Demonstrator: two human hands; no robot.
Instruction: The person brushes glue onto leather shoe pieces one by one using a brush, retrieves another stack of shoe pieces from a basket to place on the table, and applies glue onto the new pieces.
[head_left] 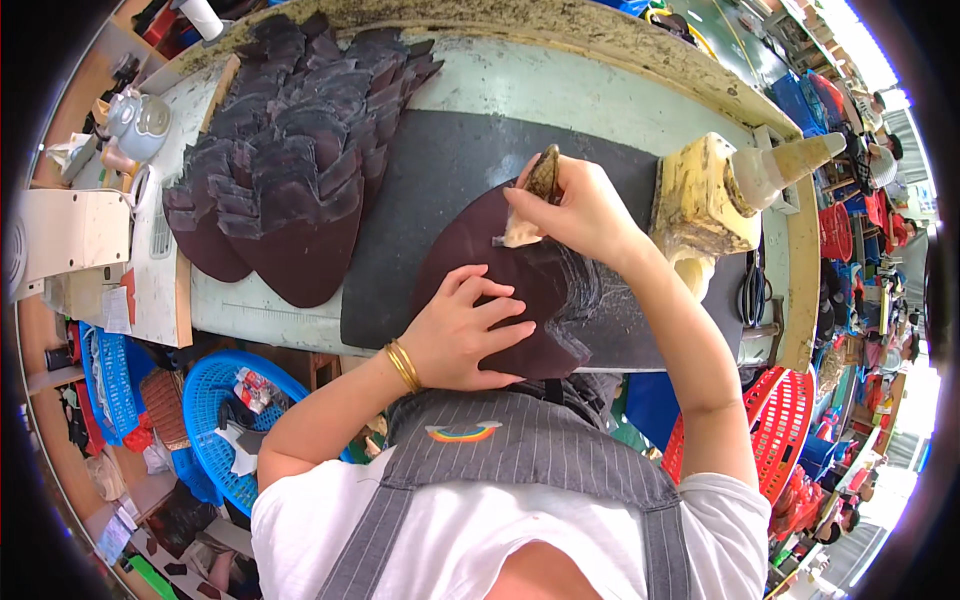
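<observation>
Right hand (pixel 590 208) gripping brush (pixel 523 226), left hand (pixel 458 335) splayed on maroon piece (pixel 462 240) (near table edge (pixel 268 332)), bare dark mat (pixel 412 170) beyond

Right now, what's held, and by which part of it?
The right hand holds a brush by its handle; the left hand just rests on a maroon piece.

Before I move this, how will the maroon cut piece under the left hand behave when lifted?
The maroon cut piece probably bends easily: it looks thin, and edges in the nearby pile ripple. It's likely light, being sheet-like. Its streaked grey edge, near the brush in the right hand, could be tacky.
</observation>
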